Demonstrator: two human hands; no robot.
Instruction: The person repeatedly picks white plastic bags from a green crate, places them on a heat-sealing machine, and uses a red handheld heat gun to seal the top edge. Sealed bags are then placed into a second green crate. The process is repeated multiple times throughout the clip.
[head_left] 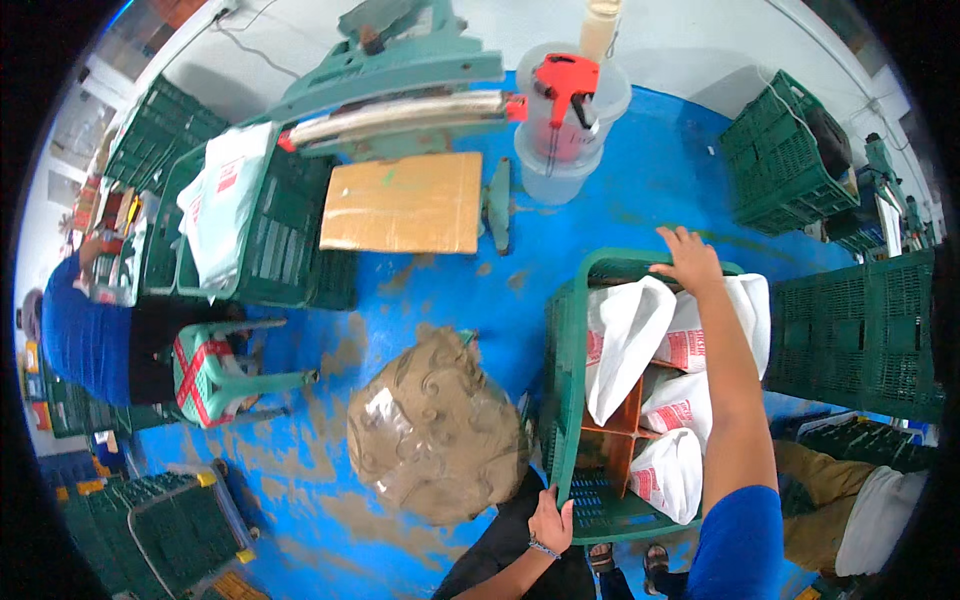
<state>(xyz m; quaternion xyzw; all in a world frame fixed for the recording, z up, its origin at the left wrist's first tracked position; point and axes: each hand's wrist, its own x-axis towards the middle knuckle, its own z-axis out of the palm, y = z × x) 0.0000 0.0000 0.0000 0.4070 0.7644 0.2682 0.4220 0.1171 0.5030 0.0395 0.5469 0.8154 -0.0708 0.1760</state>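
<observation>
A green plastic crate (pixel 567 400) with brown dividers (pixel 622 440) inside stands at the right, in front of me. Several white bags with red print (pixel 630 335) fill most of its compartments; the near left part shows its bare slatted bottom. My right hand (pixel 692 262) reaches across the bags to the far rim, fingers over it and thumb on the inner side. At the near left corner, my left hand (pixel 552 522) is closed round the rim. My right arm covers part of the bags.
A brown round cushion-like seat (pixel 435 430) is left of the crate. Beyond are a cardboard box (pixel 402 203), a clear bucket (pixel 565 165) with a red tool (pixel 568 85) on top, and stacked green crates (pixel 850 335). A person in blue (pixel 85 335) works far left.
</observation>
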